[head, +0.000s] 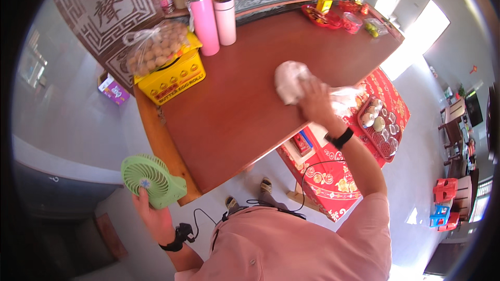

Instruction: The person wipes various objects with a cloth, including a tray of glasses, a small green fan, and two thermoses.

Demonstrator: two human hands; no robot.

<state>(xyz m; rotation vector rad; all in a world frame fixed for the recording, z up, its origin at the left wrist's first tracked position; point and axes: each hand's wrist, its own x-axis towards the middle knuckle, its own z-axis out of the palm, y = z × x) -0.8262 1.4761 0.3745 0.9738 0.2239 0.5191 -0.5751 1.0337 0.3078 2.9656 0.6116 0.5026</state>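
My left hand [153,214] holds a green handheld fan [150,179] beside the near left corner of a reddish-brown tabletop [234,105]. The fan's grille faces up, with my thumb on its front. My right hand [317,99] lies on a bunched whitish cloth [291,82] on the right half of the tabletop; hand and cloth are slightly blurred. Part of a white cloth [345,99] shows on the far side of the hand, at the table's edge. A black band is on each wrist.
A yellow egg-roll box [172,82], a bag of round brown items [160,47] and two pink flasks [203,19] stand at the left back. Red dishes [328,18] sit at the far right. Beside the table, a red floral cloth [336,183] bears a tray of cups [361,125].
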